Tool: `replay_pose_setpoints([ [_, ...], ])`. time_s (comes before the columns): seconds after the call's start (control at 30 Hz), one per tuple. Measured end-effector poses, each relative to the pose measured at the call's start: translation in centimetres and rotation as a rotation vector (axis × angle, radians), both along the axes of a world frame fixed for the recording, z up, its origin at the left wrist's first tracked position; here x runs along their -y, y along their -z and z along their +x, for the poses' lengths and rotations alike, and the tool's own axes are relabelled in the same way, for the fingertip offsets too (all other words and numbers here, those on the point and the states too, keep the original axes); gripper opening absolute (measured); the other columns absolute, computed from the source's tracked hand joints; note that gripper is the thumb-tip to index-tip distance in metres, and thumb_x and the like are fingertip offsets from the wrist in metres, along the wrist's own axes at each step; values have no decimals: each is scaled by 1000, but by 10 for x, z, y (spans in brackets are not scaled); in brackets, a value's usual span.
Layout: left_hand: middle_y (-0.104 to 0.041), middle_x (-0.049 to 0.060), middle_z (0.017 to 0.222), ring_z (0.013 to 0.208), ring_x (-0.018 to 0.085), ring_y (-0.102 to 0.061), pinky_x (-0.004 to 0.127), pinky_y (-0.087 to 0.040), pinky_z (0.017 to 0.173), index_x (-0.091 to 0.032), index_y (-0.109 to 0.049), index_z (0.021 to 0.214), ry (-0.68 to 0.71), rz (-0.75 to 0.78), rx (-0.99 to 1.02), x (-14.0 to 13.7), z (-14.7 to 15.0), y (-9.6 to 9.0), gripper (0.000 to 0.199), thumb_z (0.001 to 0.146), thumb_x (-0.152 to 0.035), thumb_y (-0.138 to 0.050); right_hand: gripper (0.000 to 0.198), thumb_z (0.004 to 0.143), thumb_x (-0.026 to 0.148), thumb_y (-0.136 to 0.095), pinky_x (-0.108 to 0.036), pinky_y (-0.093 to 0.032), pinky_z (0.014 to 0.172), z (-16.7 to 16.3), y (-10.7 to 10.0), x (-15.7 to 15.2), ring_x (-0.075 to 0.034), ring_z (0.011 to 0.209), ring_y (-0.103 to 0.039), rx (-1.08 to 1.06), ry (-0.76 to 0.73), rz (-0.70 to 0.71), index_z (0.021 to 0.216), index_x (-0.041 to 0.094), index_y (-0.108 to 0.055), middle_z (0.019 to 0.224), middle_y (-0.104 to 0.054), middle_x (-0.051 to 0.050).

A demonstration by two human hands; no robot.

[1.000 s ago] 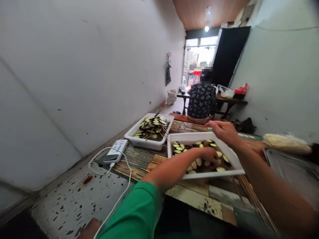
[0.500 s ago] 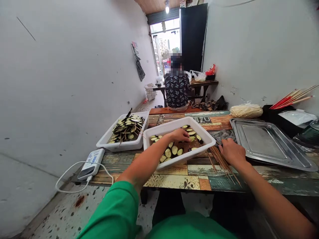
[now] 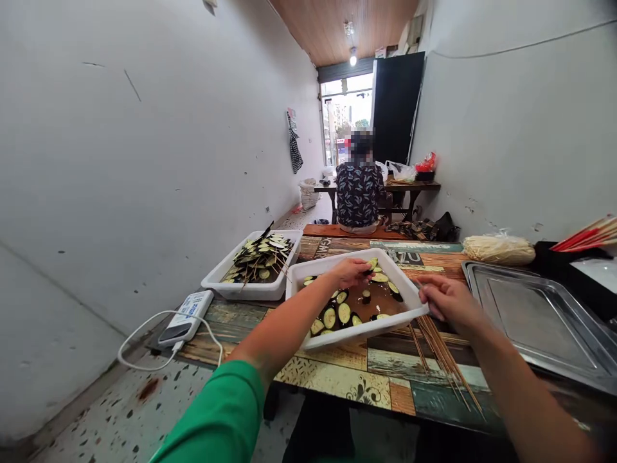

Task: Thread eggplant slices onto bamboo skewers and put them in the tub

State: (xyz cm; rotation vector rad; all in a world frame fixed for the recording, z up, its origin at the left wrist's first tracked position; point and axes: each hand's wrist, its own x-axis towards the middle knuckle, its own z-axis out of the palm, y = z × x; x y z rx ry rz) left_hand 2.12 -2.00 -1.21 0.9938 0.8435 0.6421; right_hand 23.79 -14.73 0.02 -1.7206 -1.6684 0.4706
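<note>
My left hand (image 3: 354, 273) is closed on eggplant slices (image 3: 373, 263) above the far side of a white tub (image 3: 359, 333). More oval eggplant slices (image 3: 344, 313) with dark skin lie in brownish water in that tub. At the tub's right rim, my right hand (image 3: 448, 299) pinches a thin bamboo skewer, mostly hidden by the fingers. Loose bamboo skewers (image 3: 446, 360) lie on the table below this hand. A second white tub (image 3: 250, 292), on the left, holds a heap of skewered eggplant slices (image 3: 263, 257).
Metal trays (image 3: 535, 315) are stacked at the right, with a bagged pale bundle (image 3: 499, 249) behind them. A white power bank (image 3: 187, 318) with a cable lies at the left table edge. A person (image 3: 357, 196) sits with their back to me at a farther table.
My left hand has lifted eggplant slices from the water. My right hand has risen from the skewer pile and moved to the tub's rim. The camera view has tilted up and left.
</note>
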Motion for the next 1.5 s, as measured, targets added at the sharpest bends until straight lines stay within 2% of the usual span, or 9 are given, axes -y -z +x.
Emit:
replay_pose_setpoints([
  [0.03, -64, 6, 68, 56, 9, -58, 19, -45, 54, -10, -59, 78, -38, -25, 44, -1, -1, -3, 3, 80, -12, -60, 44, 79, 35, -43, -23, -34, 41, -10, 1, 0, -11, 43, -45, -92, -60, 20, 108, 10, -64, 63, -62, -3],
  [0.1, -63, 7, 67, 53, 7, -56, 16, -43, 50, -9, -58, 76, -115, -61, 126, -3, -5, -8, 8, 83, -6, -54, 43, 77, 38, -48, -22, -31, 43, -25, 4, 1, -10, 46, -42, -185, -152, 58, 103, 10, -68, 58, -56, 0],
  [0.27, -62, 7, 66, 50, 5, -53, 14, -43, 48, -9, -58, 78, -275, -74, 239, -11, -15, -15, 10, 84, -5, -52, 55, 81, 42, -47, -21, -22, 42, -33, 7, 10, -9, 43, -31, -208, -197, 49, 122, 9, -61, 48, -39, 5],
  [0.47, -62, 6, 67, 56, 5, -56, 14, -48, 54, -7, -59, 74, -410, -118, 268, -18, -15, -16, 12, 84, -5, -52, 52, 78, 41, -46, -22, -21, 41, -28, 3, 20, -8, 44, -29, -150, -198, 16, 111, 8, -69, 50, -46, 2],
  [0.67, -62, 6, 65, 57, 7, -59, 16, -50, 56, -7, -60, 72, -412, -116, 270, -16, -11, -16, 9, 80, -3, -58, 52, 78, 41, -45, -23, -21, 42, -29, 8, 18, -9, 45, -27, -155, -183, 41, 111, 9, -70, 51, -50, 1],
  [0.93, -63, 5, 65, 57, 7, -60, 16, -51, 58, -7, -59, 73, -390, -88, 241, -12, -10, -17, 10, 81, -3, -56, 53, 77, 41, -45, -23, -23, 42, -30, 7, 18, -10, 45, -30, -115, -178, 54, 111, 8, -70, 56, -57, -2],
  [1.1, -63, 5, 64, 56, 7, -60, 17, -51, 57, -8, -58, 71, -413, -58, 241, -9, -8, -20, 9, 77, -3, -62, 54, 77, 40, -44, -23, -23, 41, -31, 6, 19, -9, 44, -29, -119, -166, 49, 111, 8, -70, 53, -56, -1],
  [1.27, -63, 6, 64, 54, 6, -59, 14, -50, 54, -8, -58, 70, -395, -85, 255, -10, -6, -19, 10, 80, -5, -60, 54, 77, 42, -45, -22, -20, 39, -33, 1, 24, -8, 41, -27, -136, -157, 70, 110, 8, -71, 49, -53, 0],
  [1.5, -62, 5, 64, 57, 6, -60, 14, -51, 56, -8, -57, 70, -436, -100, 273, -8, -5, -22, 12, 82, -5, -56, 52, 76, 41, -47, -22, -25, 38, -35, -5, 28, -9, 42, -33, -143, -143, 70, 109, 9, -71, 55, -60, -3],
])
